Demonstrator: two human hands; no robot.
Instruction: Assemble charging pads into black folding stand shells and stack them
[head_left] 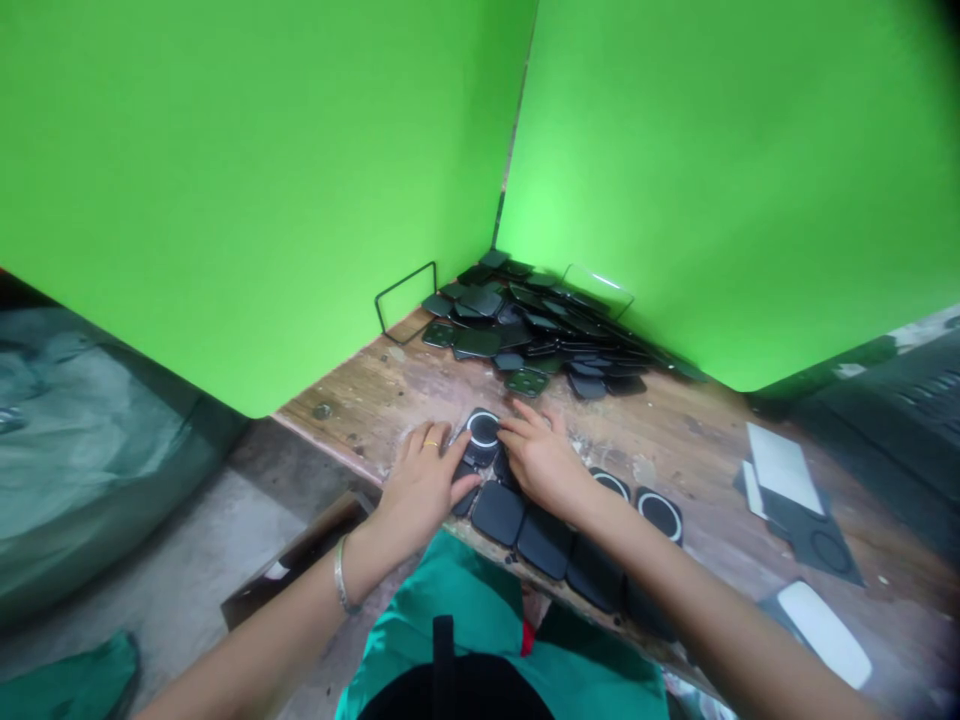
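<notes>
A black square pad with a white ring (482, 428) lies near the table's front left edge, between my two hands. My left hand (420, 475) rests at its left side, fingers stretched out, index finger touching its edge and thumb reaching over a plain black pad below. My right hand (544, 460) comes in from the right with fingers spread, its fingertips at the ringed pad's right edge. What lies under the right palm is hidden. A row of plain black square pads (545, 541) runs along the front edge, partly covered by my right forearm.
A heap of black plates (525, 325) fills the back corner, beside a thin black wire frame (406, 303). Green panels (300, 200) stand behind. At right are another ringed pad (660, 515), a white card (784, 468) and a rounded white piece (823, 632).
</notes>
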